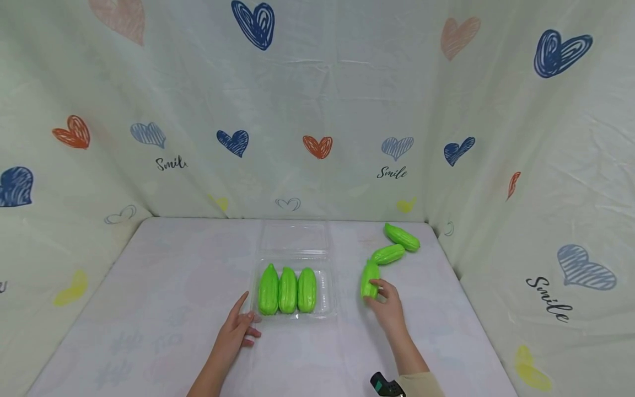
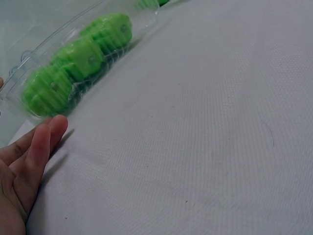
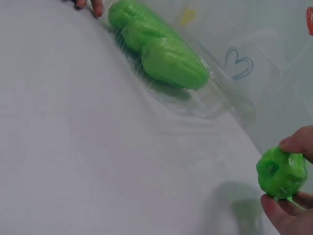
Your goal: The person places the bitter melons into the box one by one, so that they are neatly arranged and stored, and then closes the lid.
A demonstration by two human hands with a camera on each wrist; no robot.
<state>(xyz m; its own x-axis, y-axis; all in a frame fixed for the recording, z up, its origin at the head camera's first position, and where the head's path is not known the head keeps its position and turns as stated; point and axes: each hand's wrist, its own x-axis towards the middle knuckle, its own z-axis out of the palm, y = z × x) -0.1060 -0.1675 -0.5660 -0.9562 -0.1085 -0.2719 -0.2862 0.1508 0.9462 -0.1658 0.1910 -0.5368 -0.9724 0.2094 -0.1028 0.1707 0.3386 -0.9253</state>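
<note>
My right hand (image 1: 388,309) pinches a bright green, ridged bitter melon (image 1: 369,279) between thumb and fingers, to the right of a clear plastic clamshell box (image 1: 326,298). In the right wrist view this bitter melon (image 3: 279,171) shows its blunt end, with a shadow on the cloth below. Three similar bitter melons (image 1: 288,290) lie side by side in the box's base, filling its left and middle. The box's lid (image 1: 295,237) is folded back behind it. My left hand (image 1: 235,332) is at the box's near left corner, fingers extended, fingertips (image 2: 59,123) right at its edge.
Two more bitter melons, a middle one (image 1: 388,254) and a far one (image 1: 402,237), lie at the table's back right. White cloth covers the table (image 1: 163,286). A heart-printed curtain (image 1: 278,99) stands behind and at both sides. A black device (image 1: 387,385) sits by the right sleeve.
</note>
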